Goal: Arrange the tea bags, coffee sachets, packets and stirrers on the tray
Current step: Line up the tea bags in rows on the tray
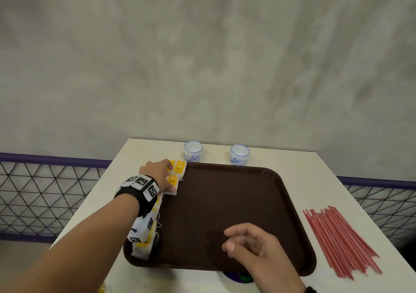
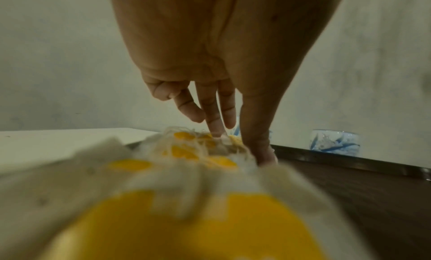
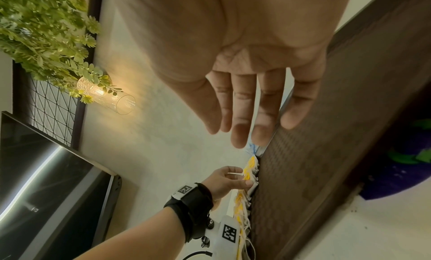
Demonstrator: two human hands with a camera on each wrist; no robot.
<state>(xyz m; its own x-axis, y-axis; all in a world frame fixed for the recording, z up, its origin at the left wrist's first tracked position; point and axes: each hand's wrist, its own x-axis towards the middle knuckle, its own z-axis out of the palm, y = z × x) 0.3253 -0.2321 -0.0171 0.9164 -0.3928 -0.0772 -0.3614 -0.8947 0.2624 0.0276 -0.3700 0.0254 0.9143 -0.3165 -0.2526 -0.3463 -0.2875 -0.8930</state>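
Observation:
A brown tray [image 1: 225, 202] lies on the white table. White tea bags with yellow tags [image 1: 177, 168] run in a row along the tray's left edge, down to its front corner [image 1: 146, 245]. My left hand [image 1: 157, 173] rests on the far end of that row. In the left wrist view its straight fingers [image 2: 217, 129] touch the top of the tea bags [image 2: 186, 151] and the thumb presses at their side. My right hand [image 1: 247, 243] hovers over the tray's front part, fingers relaxed and empty. Red stirrers [image 1: 337, 241] lie in a loose bundle on the table right of the tray.
Two white-and-blue cups [image 1: 193, 150] [image 1: 239, 154] stand behind the tray near the wall. A purple and green object [image 1: 238, 278] peeks out under the tray's front edge. A black mesh railing [image 1: 45, 191] runs on both sides of the table.

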